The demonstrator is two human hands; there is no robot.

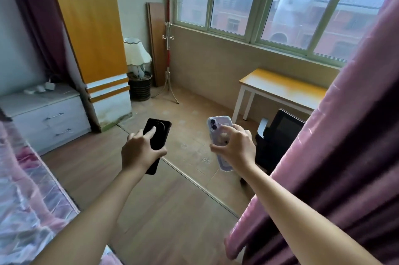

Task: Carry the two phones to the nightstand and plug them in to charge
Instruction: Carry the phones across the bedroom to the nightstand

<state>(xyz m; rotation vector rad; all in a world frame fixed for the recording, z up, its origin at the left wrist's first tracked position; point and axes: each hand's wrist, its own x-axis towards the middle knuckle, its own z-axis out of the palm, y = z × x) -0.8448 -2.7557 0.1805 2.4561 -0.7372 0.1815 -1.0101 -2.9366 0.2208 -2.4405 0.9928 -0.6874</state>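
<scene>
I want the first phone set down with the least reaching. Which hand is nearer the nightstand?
Left. The left hand with the black phone is on the nightstand's side; the right hand holds the lilac phone farther away.

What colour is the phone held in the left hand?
Black: the phone in the left hand shows a glossy black back, seen in the head view.

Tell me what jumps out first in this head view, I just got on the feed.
Two phones held out mid-frame: a black phone in the left hand, a lilac clear-cased phone in the right hand. The white nightstand sits far left; a pink curtain fills the right.
</scene>
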